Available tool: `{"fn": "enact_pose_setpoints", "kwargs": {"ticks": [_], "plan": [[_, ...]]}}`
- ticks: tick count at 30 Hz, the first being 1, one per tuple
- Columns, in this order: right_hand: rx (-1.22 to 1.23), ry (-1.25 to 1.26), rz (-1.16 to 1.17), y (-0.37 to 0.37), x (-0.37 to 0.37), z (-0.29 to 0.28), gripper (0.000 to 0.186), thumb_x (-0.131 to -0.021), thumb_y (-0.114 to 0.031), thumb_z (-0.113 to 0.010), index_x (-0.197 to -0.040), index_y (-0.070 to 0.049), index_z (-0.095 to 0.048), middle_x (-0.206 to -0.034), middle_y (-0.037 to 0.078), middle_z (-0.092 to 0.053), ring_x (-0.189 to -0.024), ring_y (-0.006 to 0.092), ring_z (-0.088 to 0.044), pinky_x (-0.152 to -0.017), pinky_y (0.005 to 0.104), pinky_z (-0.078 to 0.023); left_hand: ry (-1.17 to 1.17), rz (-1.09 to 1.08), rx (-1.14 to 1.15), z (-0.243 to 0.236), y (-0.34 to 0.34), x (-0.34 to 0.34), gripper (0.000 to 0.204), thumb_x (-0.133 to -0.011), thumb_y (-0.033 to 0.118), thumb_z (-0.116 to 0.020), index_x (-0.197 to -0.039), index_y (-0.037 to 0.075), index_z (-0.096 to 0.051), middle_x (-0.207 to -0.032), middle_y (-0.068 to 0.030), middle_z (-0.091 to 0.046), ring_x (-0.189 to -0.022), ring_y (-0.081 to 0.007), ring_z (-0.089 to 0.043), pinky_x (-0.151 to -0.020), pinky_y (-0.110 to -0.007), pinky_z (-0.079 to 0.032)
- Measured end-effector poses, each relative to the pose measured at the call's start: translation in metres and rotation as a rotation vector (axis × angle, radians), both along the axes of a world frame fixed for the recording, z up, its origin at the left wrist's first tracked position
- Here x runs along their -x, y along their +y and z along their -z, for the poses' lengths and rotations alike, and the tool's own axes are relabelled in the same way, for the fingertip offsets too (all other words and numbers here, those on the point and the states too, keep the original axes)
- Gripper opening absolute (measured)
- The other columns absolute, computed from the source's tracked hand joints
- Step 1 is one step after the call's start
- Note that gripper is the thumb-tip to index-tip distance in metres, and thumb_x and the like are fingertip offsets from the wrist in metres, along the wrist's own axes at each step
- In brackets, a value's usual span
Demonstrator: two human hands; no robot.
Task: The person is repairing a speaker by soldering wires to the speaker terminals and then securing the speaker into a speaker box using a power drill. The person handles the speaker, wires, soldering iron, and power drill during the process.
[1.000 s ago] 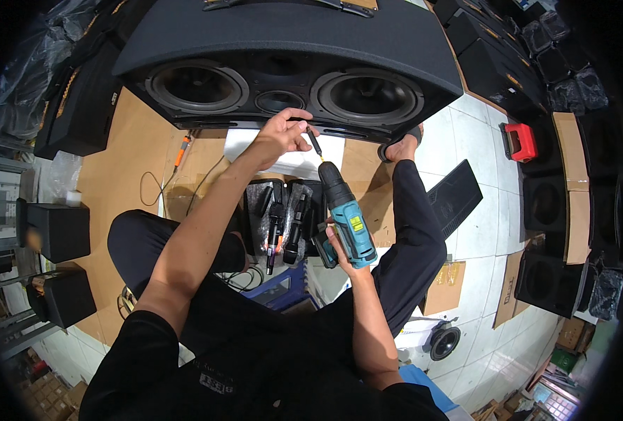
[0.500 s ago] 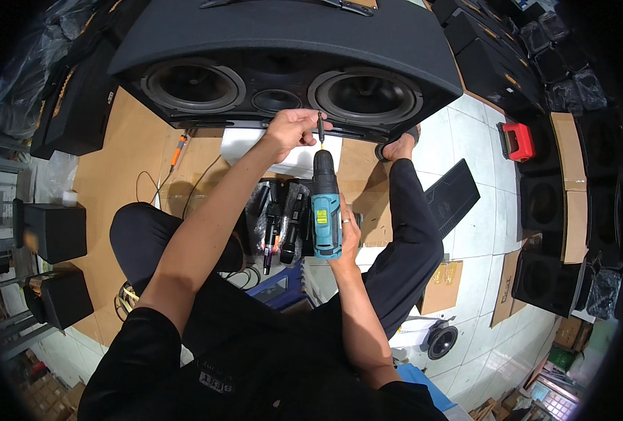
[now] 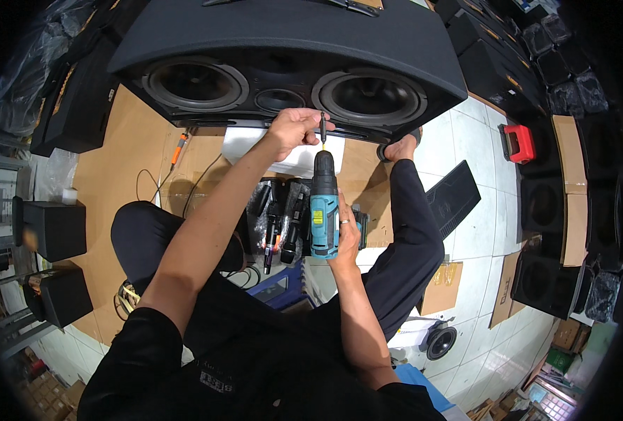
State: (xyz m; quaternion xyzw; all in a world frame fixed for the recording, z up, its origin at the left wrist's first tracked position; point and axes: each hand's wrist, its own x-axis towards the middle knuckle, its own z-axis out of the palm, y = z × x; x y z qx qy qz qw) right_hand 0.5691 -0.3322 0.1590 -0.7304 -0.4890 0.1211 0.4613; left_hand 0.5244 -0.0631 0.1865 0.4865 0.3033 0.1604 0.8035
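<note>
My right hand [image 3: 348,235] is wrapped around the grip of a teal and black cordless drill [image 3: 323,217], which points away from me toward the big black speaker cabinet [image 3: 290,42]. From its chuck extends a long dark driver bit [image 3: 323,130] with a yellow band at its base. My left hand [image 3: 294,133] is closed at the front part of this bit, fingers bent behind it; whether a screw is there too is hidden. Both hands are just in front of the cabinet's lower edge, below its two large round drivers [image 3: 371,96] and the small middle one [image 3: 277,100].
Wireless microphones [image 3: 294,228] in plastic wrap lie between my legs, near a white box [image 3: 244,144]. An orange-handled soldering iron [image 3: 179,149] with a cord rests on the cardboard at left. A black panel [image 3: 454,198], a red case [image 3: 518,144] and stacked speaker boxes [image 3: 543,281] are at right.
The drill's rear has tilted slightly, and its battery base now shows beside my right hand. My left hand keeps its place at the bit. The view has shifted a little.
</note>
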Motion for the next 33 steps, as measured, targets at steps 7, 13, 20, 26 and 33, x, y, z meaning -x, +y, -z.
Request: {"fn": "enact_pose_setpoints", "kwargs": {"ticks": [7, 13, 20, 26, 33], "plan": [[-0.027, -0.061, -0.005, 0.004, 0.002, 0.000, 0.068, -0.087, -0.011, -0.072, -0.149, 0.004, -0.047, -0.132, 0.027, -0.064, -0.115, 0.0396, -0.068, -0.098, 0.0422, -0.053, 0.000, -0.003, -0.006, 0.002, 0.003, 0.000, 0.033, -0.107, 0.019, -0.056, -0.129, -0.005, -0.061, -0.119, -0.0161, -0.072, -0.064, -0.0078, -0.050, -0.074, -0.027, -0.054], [-0.006, -0.040, 0.012, 0.005, 0.007, 0.007, 0.069, -0.086, -0.011, -0.073, -0.148, 0.004, -0.047, -0.132, 0.028, -0.064, -0.115, 0.0407, -0.068, -0.097, 0.0431, -0.054, -0.006, -0.007, 0.003, 0.002, 0.001, 0.000, 0.031, -0.108, 0.018, -0.054, -0.128, -0.005, -0.062, -0.120, -0.0162, -0.072, -0.064, -0.0072, -0.048, -0.074, -0.026, -0.053], [-0.035, -0.042, 0.018, 0.007, 0.008, 0.012, 0.070, -0.087, -0.010, -0.073, -0.150, 0.004, -0.046, -0.130, 0.028, -0.065, -0.114, 0.0403, -0.069, -0.095, 0.0434, -0.055, 0.002, -0.024, -0.019, 0.000, 0.001, -0.002, 0.030, -0.109, 0.017, -0.053, -0.127, -0.005, -0.062, -0.120, -0.0160, -0.072, -0.064, -0.0061, -0.048, -0.073, -0.026, -0.053], [-0.039, -0.048, 0.024, 0.009, 0.010, 0.007, 0.071, -0.086, -0.009, -0.072, -0.151, 0.003, -0.045, -0.129, 0.027, -0.065, -0.112, 0.0401, -0.069, -0.095, 0.0426, -0.055, 0.017, -0.022, -0.055, -0.002, 0.000, -0.002, 0.031, -0.109, 0.018, -0.053, -0.126, -0.005, -0.063, -0.118, -0.0149, -0.073, -0.062, -0.0053, -0.048, -0.071, -0.024, -0.052], [-0.033, -0.068, 0.040, 0.013, 0.010, 0.012, 0.069, -0.086, -0.008, -0.071, -0.150, 0.002, -0.046, -0.125, 0.027, -0.067, -0.108, 0.0398, -0.070, -0.093, 0.0425, -0.055, 0.051, -0.016, -0.018, -0.002, -0.002, -0.002, 0.029, -0.109, 0.016, -0.052, -0.124, -0.006, -0.063, -0.116, -0.0151, -0.073, -0.065, -0.0063, -0.050, -0.072, -0.024, -0.052]]}}
